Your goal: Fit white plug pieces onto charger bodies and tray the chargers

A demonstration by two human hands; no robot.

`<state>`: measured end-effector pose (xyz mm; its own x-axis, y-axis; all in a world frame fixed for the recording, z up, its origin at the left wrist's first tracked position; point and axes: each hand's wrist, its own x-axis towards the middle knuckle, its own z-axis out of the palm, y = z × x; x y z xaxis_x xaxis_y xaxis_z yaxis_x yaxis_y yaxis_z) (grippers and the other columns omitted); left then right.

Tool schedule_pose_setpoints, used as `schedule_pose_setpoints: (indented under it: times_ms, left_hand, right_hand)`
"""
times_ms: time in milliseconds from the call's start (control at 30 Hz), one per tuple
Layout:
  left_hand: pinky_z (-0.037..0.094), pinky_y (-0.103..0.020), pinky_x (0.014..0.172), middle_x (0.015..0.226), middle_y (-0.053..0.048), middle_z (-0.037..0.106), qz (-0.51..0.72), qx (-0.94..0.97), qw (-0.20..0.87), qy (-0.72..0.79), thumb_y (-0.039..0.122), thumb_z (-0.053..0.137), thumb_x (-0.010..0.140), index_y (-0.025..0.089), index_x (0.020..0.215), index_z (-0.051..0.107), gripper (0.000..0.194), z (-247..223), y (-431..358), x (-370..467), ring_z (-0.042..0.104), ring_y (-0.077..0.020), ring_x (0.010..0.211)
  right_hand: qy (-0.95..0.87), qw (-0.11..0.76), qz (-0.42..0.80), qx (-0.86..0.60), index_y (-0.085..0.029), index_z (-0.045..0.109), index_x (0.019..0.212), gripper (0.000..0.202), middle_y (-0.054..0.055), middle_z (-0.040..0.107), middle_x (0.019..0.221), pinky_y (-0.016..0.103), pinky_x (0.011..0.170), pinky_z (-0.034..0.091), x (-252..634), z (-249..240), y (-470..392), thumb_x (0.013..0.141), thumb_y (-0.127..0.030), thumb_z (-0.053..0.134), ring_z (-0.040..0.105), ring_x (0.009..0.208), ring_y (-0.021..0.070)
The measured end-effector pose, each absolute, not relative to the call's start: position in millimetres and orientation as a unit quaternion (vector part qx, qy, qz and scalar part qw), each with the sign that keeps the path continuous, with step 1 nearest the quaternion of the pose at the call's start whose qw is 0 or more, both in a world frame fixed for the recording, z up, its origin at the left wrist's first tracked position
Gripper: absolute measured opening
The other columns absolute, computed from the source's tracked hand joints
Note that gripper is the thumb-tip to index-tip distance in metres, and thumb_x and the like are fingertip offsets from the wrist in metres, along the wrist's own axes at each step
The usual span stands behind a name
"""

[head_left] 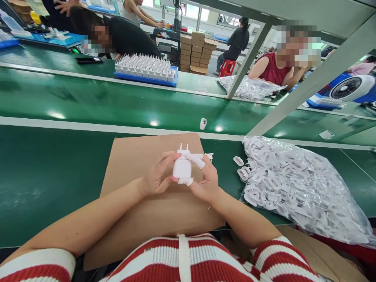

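Between my two hands is a white charger plug (pixel 182 169), its two pins pointing up and away from me. My left hand (pixel 158 172) grips its left side with finger and thumb. On the other side my right hand (pixel 205 176), with white finger cots on some fingertips, pinches the plug at top and bottom. A small white piece (pixel 209 156) shows just beyond the right fingers; whether it touches them I cannot tell. Beneath both hands lies a flat sheet of brown cardboard (pixel 141 211).
To the right, a clear plastic bag (pixel 296 184) spills white plastic parts (pixel 238 161). A white plug housing (pixel 203 123) sits on the green belt (pixel 117 98) ahead. Further back stands a blue tray (pixel 147 78) of plugs. A slanted metal post (pixel 293 90) rises at right. Several people work beyond.
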<state>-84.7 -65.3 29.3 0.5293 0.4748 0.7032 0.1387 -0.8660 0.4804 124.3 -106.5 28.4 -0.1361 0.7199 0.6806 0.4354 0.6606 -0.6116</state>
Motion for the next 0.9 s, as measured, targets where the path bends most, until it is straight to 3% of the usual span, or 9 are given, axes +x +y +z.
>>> schedule_pose_setpoints:
  times_ms: [233, 433, 567, 667, 733, 833, 900]
  left_hand:
    - [0.055, -0.043, 0.098, 0.128, -0.018, 0.058, 0.491, 0.839, 0.142, 0.187, 0.048, 0.044, 0.106, 0.024, 0.159, 0.038, 0.059, 26.7, -73.5, -74.3, 0.059, -0.0296, 0.115]
    - [0.058, -0.034, 0.089, 0.137, -0.016, 0.053, 0.503, 0.748, 0.384, 0.201, 0.033, 0.055, 0.104, 0.028, 0.152, 0.046, 0.05, 14.2, -58.9, -66.0, 0.061, -0.024, 0.111]
    - [0.058, -0.026, 0.079, 0.114, -0.008, 0.06, 0.526, 0.651, 0.489, 0.246, 0.03, 0.069, 0.096, 0.027, 0.129, 0.056, 0.036, 8.0, -51.5, -63.3, 0.065, -0.0162, 0.094]
    - [0.059, -0.03, 0.087, 0.12, -0.007, 0.059, 0.552, 0.591, 0.496, 0.317, 0.029, 0.08, 0.086, 0.026, 0.128, 0.05, 0.052, 4.3, -41.8, -63.9, 0.067, -0.0174, 0.101]
    - [0.059, -0.035, 0.091, 0.125, -0.009, 0.059, 0.558, 0.563, 0.487, 0.367, 0.029, 0.083, 0.08, 0.026, 0.132, 0.046, 0.064, 3.3, -34.3, -66.2, 0.067, -0.0193, 0.105]
    - [0.058, -0.039, 0.093, 0.127, -0.009, 0.06, 0.529, 0.548, 0.47, 0.446, 0.026, 0.081, 0.075, 0.025, 0.133, 0.046, 0.068, 4.8, -17.3, -71.7, 0.068, -0.0216, 0.106]
    - [0.059, -0.04, 0.092, 0.124, -0.009, 0.06, 0.499, 0.559, 0.442, 0.494, 0.02, 0.078, 0.075, 0.024, 0.134, 0.048, 0.066, 6.6, 4.7, -76.6, 0.069, -0.0229, 0.104]
  right_hand:
    - [-0.746, 0.555, 0.079, -0.359, -0.031, 0.059, 0.141, 0.056, 0.009, 0.066, 0.111, 0.044, 0.08, 0.056, 125.0, 35.6, -108.7, 0.086, -0.03, 0.069, 0.065, 0.095, 0.0272]
    - [-0.747, 0.539, 0.074, -0.381, -0.03, 0.056, 0.141, 0.053, 0.01, 0.066, 0.117, 0.045, 0.088, 0.056, 126.5, 16.4, -79.5, 0.089, -0.026, 0.065, 0.064, 0.103, 0.0272]
    - [-0.774, 0.444, 0.117, -0.435, -0.028, 0.047, 0.148, 0.066, 0.011, 0.066, 0.125, 0.047, 0.095, 0.054, 134.9, 18.2, -73.0, 0.087, -0.028, 0.07, 0.06, 0.116, 0.0304]
    - [-0.762, 0.342, 0.147, -0.53, -0.023, 0.042, 0.15, 0.078, 0.013, 0.061, 0.133, 0.045, 0.096, 0.053, 150.7, 32.0, -71.9, 0.083, -0.033, 0.08, 0.054, 0.123, 0.0323]
    - [-0.741, 0.232, 0.125, -0.618, -0.02, 0.047, 0.144, 0.077, 0.014, 0.059, 0.131, 0.044, 0.09, 0.053, 163.5, 40.7, -69.8, 0.078, -0.031, 0.085, 0.055, 0.118, 0.0342]
    - [-0.7, 0.078, 0.12, -0.699, -0.018, 0.057, 0.129, 0.054, 0.013, 0.059, 0.125, 0.038, 0.078, 0.049, 178.9, 43.6, -62.3, 0.08, -0.022, 0.08, 0.059, 0.104, 0.0314]
    - [-0.694, 0.046, 0.133, -0.706, -0.018, 0.062, 0.118, 0.031, 0.012, 0.059, 0.12, 0.035, 0.072, 0.046, 184.0, 39.0, -55.2, 0.088, -0.016, 0.068, 0.061, 0.094, 0.0268]
